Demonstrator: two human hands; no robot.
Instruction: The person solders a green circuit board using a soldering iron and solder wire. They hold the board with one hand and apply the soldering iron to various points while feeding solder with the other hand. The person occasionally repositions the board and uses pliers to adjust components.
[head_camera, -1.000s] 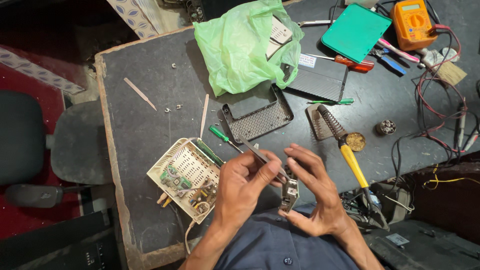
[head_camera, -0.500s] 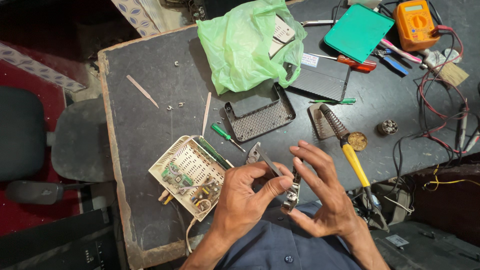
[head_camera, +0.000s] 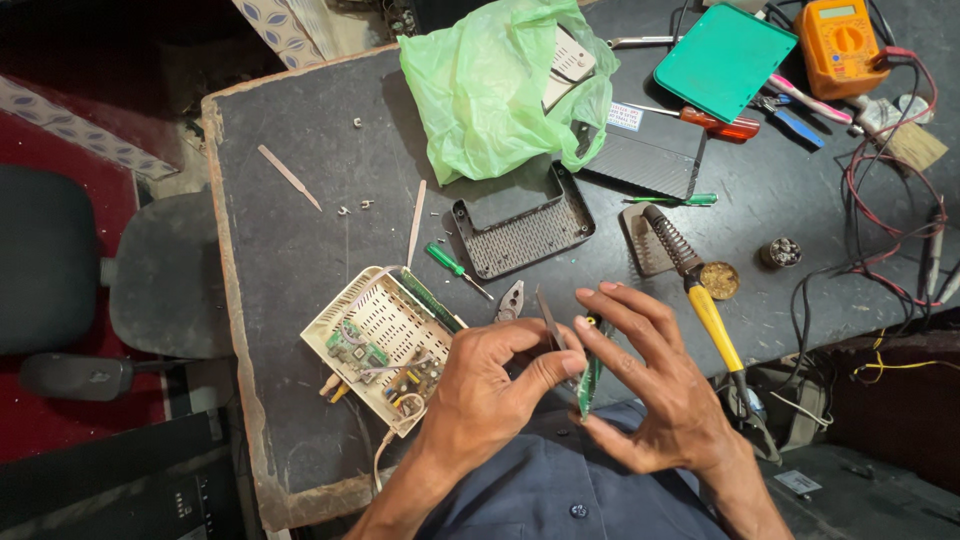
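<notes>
Held low in the frame, just right of centre: a small green circuit board (head_camera: 589, 380), seen edge-on, thin and upright, pinched between fingers of the right hand (head_camera: 655, 395) at top and bottom. Gripped in the left hand (head_camera: 495, 385): a slim metal tool (head_camera: 549, 318), tip angled up and left, close beside the board. Hovered over the near edge of the desk (head_camera: 290, 240), both hands, above a dark blue shirt.

Little free room close by. Just left of the left hand, touching distance: an open cream plastic casing (head_camera: 375, 345) with parts inside, sitting near the worn lower-left desk edge. Just right of the right hand: a yellow-handled soldering iron (head_camera: 705, 300), lying diagonally toward the lower right edge. Above the hands, near: small pliers (head_camera: 510, 298), a green screwdriver (head_camera: 455, 268), a dark vented cover (head_camera: 525, 232). Upper middle: a green plastic bag (head_camera: 490, 90). Bare surface toward the upper left, only a few loose screws and a thin stick (head_camera: 288, 176) there. Crowded upper right, wires and an orange multimeter (head_camera: 845, 45).
</notes>
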